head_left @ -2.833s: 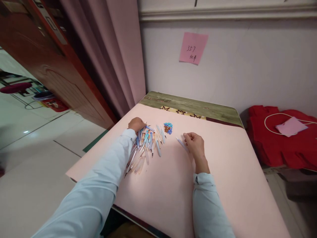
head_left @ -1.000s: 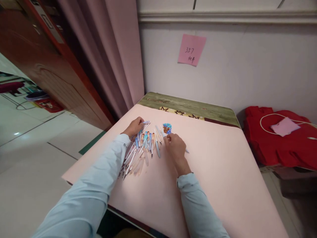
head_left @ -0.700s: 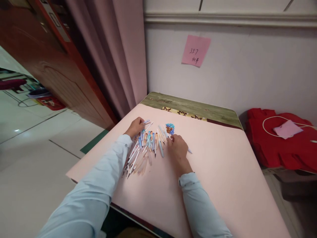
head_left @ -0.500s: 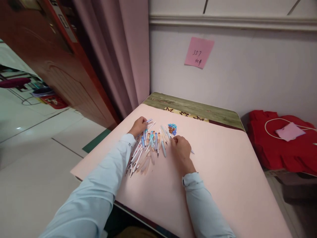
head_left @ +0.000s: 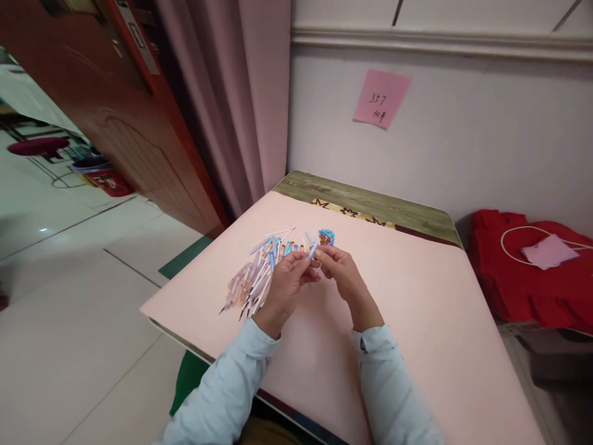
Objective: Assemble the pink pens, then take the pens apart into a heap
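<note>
My left hand (head_left: 286, 284) and my right hand (head_left: 341, 272) meet over the table, fingertips pinched. Between them is a small light-blue pen piece (head_left: 313, 250), held upright at a slant. Fingers cover its lower part, so I cannot tell whether a second piece is joined to it. Left of and behind my left hand lies a spread of pen parts: blue and brown-ended barrels (head_left: 272, 258), thin white refills (head_left: 254, 296) with dark tips, and clear brownish tubes (head_left: 238, 285). Just beyond my right fingertips sits a small heap of blue and brown bits (head_left: 327, 237).
A pink sheet (head_left: 417, 321) covers most of the table, with a green wood-look edge (head_left: 370, 201) at the back. To the right is a red cloth (head_left: 546, 290) with a pink note on it. A brown door (head_left: 120, 136) and curtain (head_left: 250, 93) stand left.
My left hand has moved right and nearer from the far side of the pen parts, bringing a pen piece. My right hand has come up to meet it. The view has shifted slightly.
</note>
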The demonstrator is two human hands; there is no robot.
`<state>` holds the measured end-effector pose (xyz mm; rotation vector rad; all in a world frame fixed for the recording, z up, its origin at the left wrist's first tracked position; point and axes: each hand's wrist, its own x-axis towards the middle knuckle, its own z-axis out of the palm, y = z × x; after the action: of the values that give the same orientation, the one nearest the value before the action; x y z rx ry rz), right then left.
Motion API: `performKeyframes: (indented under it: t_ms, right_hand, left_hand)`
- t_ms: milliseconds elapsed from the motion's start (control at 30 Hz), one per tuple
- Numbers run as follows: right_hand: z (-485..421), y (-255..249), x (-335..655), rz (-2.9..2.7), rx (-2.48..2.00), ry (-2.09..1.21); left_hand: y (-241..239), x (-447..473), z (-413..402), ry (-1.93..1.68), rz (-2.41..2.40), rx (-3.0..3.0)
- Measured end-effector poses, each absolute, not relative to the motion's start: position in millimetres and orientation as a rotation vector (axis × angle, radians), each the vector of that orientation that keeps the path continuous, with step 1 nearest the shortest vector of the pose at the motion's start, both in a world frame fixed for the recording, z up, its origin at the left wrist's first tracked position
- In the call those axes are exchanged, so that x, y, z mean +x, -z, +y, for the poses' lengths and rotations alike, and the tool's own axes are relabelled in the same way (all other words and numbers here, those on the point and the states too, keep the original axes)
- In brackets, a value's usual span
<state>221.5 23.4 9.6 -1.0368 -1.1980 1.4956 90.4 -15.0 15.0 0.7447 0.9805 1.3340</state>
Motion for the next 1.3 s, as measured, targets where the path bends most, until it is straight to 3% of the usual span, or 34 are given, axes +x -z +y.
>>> performKeyframes:
  t_ms: [300,567,800,1100,1300]
  right_hand:
    - [24.8,-17.5,242.1,-1.178,-0.983,-1.599]
    - [35.0,-16.1,267.1,-0.952,-0.989,-1.560]
    - [29.4,-19.9,258.3,-1.046,-0.989,-1.620]
    - [29.5,-16.9,249.9,-1.062,-0.968,-1.601]
    - [28.9,-20.0,246.6,-1.195,-0.962,-1.335]
  left_hand:
    - [-21.0,91.4,-24.0,-1.191,0.975,0.763]
    - [-29.1,55.1,-6.5,-1.508,1.183,0.725]
    - [-22.7,103.7,-22.2,-1.281,1.072,0.852]
    - [-24.3,91.4,-16.9,-1.447,1.117,0.866]
    - [-17.4,100.3,-19.6,-1.374,1.001,0.566]
